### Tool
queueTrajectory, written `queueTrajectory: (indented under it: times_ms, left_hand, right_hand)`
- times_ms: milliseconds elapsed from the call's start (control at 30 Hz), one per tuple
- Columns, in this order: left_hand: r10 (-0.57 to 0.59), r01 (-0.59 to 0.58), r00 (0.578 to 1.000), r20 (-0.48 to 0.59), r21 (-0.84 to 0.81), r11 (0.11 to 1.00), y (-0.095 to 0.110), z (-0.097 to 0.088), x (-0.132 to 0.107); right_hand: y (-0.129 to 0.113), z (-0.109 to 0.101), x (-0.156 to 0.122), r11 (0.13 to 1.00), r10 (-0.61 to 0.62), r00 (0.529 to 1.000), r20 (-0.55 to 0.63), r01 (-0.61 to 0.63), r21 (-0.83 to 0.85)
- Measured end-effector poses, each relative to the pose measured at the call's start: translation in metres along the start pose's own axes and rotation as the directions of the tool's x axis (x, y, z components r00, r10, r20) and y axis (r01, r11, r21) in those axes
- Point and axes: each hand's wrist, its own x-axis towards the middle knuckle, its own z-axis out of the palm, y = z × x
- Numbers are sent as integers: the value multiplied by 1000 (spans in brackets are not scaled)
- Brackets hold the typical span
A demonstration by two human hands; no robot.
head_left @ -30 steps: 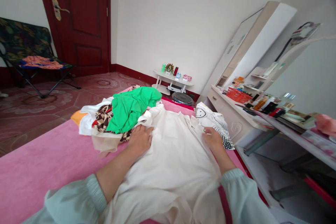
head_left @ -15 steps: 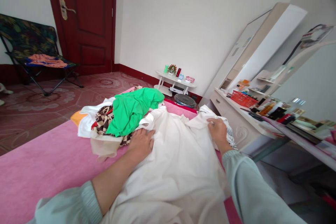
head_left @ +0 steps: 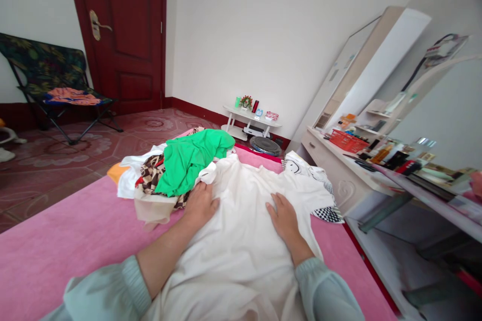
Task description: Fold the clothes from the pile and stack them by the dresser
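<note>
A white T-shirt (head_left: 244,246) lies spread over the pink bed cover (head_left: 75,246), creased toward me. My left hand (head_left: 201,205) rests on its left side near the sleeve, fingers laid flat and holding nothing. On the shirt's right half lies my right hand (head_left: 284,216), palm down with its fingers apart. A heap beside my left hand has a green garment (head_left: 194,160) on top of a brown checked cloth (head_left: 152,173). Past the T-shirt's right sleeve shows a white garment with a black pattern (head_left: 329,214), partly covered by that sleeve.
To the right stands a dressing table (head_left: 339,173) with a red basket (head_left: 348,140) and several bottles. Beyond the bed are a low white stand (head_left: 252,116) and a round dark lid-like object (head_left: 265,145). A folding chair (head_left: 56,70) stands by the red door (head_left: 128,35).
My right hand has let go of the shirt's right sleeve and moved left and down onto the shirt's body. The sleeve now lies spread out. My left hand has stayed almost in place.
</note>
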Motion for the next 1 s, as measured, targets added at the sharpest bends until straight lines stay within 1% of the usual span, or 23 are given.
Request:
queueTrajectory:
  times_ms: [100, 167, 200, 233, 267, 300, 333, 367, 400, 433, 467, 500, 533, 567, 633, 667, 700, 733, 767, 800, 867, 933, 1000]
  left_hand:
    - [-23, 9, 992, -123, -112, 994, -2, -2, 1]
    - [23, -45, 980, -198, -108, 993, -1, -8, 1]
    - [59, -76, 976, -208, -75, 994, 0, -13, 0]
    - [102, -109, 977, -189, -28, 994, 2, -20, -1]
    - [151, -149, 978, -144, 24, 989, 3, -27, -2]
    - [213, -208, 974, -73, 74, 975, 5, -34, -5]
    - [295, -295, 955, 20, 109, 949, 7, -42, -7]
    - [391, -404, 912, 119, 117, 907, 10, -50, -10]
    - [492, -519, 845, 208, 96, 850, 12, -58, -13]
    - [582, -616, 766, 274, 52, 786, 16, -65, -16]
    - [646, -680, 696, 312, -1, 733, 19, -72, -17]
    - [683, -709, 654, 325, -51, 704, 23, -78, -17]
    - [691, -706, 650, 316, -85, 703, 28, -84, -15]
    - [672, -676, 681, 289, -103, 729, 32, -88, -10]
    - [573, -561, 798, 188, -115, 820, 38, -90, 6]
    - [509, -496, 851, 130, -123, 860, 40, -88, 18]
    - [435, -423, 896, 94, -124, 898, 40, -83, 31]
    - [352, -342, 932, 86, -114, 933, 38, -76, 44]
    - [276, -267, 956, 102, -95, 959, 35, -67, 58]
    - [191, -184, 971, 141, -59, 981, 32, -58, 71]
    - [54, -58, 974, 219, 8, 998, 23, -38, 93]
    - [-21, 10, 962, 272, 42, 999, 15, -21, 108]
    - [-85, 66, 947, 310, 72, 995, 10, -9, 117]
  right_hand:
    - [1, 8, -5, 1000, 20, 1000, -25, -20, -6]
    - [5, 8, -6, 1000, 18, 999, -40, -18, 0]
    - [6, 8, -6, 1000, 17, 999, -49, -17, 4]
    - [7, 7, -5, 1000, 15, 998, -55, -15, 10]
    - [7, 7, -5, 1000, 14, 998, -59, -13, 17]
    - [6, 6, -5, 1000, 16, 998, -63, -14, 24]
    - [5, 5, -5, 999, 18, 998, -66, -16, 31]
    - [5, 5, -6, 999, 20, 998, -68, -17, 39]
    - [4, 4, -6, 999, 21, 997, -69, -18, 47]
    - [3, 4, -6, 998, 25, 997, -71, -21, 55]
    - [3, 3, -6, 998, 29, 997, -71, -25, 61]
    - [2, 3, -7, 998, 33, 997, -71, -29, 64]
    - [2, 3, -8, 997, 37, 997, -71, -32, 65]
    - [1, 2, -8, 997, 40, 997, -72, -35, 64]
    - [-1, 0, -9, 998, 40, 997, -70, -36, 51]
    - [-2, -2, -8, 999, 35, 997, -64, -33, 37]
    - [-2, -5, -5, 999, 29, 998, -51, -28, 21]
    - [-2, -8, 0, 1000, 28, 999, -27, -28, 10]
    - [-1, -11, 6, 999, 35, 999, 5, -35, 5]
    - [1, -14, 15, 999, 50, 998, 37, -50, 8]
    - [9, -17, 37, 995, 93, 992, 81, -95, 28]
    - [21, -16, 63, 990, 130, 989, 69, -133, 53]
    - [32, -10, 89, 986, 142, 990, 24, -143, 84]
